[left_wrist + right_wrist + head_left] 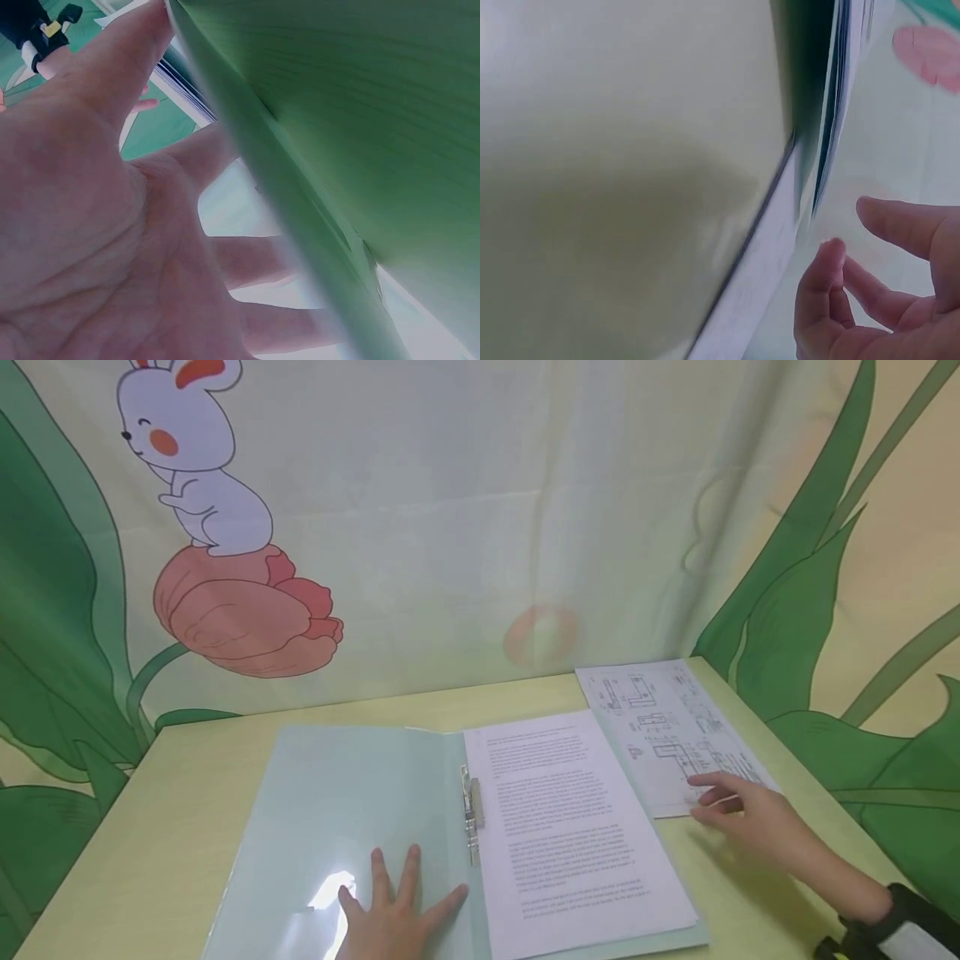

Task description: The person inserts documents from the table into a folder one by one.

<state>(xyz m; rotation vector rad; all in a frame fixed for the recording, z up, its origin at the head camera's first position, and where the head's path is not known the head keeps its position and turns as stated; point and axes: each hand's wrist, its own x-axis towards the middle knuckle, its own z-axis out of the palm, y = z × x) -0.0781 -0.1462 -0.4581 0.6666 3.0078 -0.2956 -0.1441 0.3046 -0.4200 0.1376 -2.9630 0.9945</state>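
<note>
A pale green folder point(352, 810) lies spread on the table, with a stack of printed pages point(562, 827) on its right side next to a metal clip point(471, 814). My left hand point(393, 918) rests with fingers spread on the folder's left cover; in the left wrist view its palm shows beside the green folder edge point(285, 195). To the right of the folder, my right hand point(757, 818) hovers near the lower right of a sheet of line drawings point(652, 735). Its fingers are loosely bent and hold nothing, with thumb and fingertips apart in the right wrist view.
The pale yellow table point(187, 810) extends on both sides of the folder. A curtain point(420, 527) printed with a rabbit and leaves hangs along the back and sides. The drawing sheet's left edge meets the folder's right edge. A dark band point(892, 927) is on the right wrist.
</note>
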